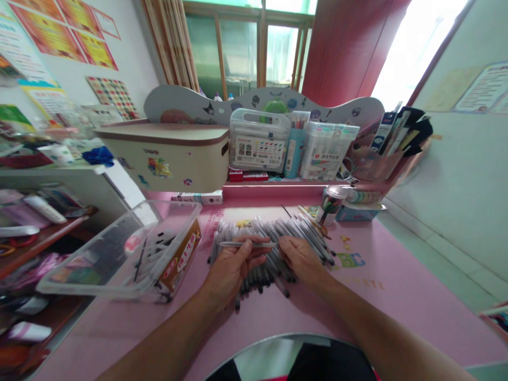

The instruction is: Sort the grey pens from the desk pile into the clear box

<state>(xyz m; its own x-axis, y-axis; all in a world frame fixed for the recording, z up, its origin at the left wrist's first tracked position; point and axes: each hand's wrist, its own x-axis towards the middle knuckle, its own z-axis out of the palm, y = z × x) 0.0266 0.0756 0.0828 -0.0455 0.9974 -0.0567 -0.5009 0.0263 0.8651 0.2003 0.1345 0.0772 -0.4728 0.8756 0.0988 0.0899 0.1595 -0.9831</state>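
A slim clear pen (248, 244) lies level between my two hands, above a heap of similar pens. My left hand (234, 264) is closed on it, thumb on top and fingers below. At the pen's right end, my right hand (299, 256) pinches with thumb and forefinger; the tip is hidden there. Beneath both hands, the pile of pens (301, 230) spreads over the pink desk (397, 296), many with dark ends toward me. To the left stands a clear plastic bin (119, 288) with some pens and a brown printed box at its side.
A cream lidded box (166, 159), clear marker cases (260, 143) and a pen holder (377, 161) line the back shelf. A clear jar of pens (332, 203) and a blue box (359, 211) stand at the right rear. Cluttered shelves (47, 243) are at far left.
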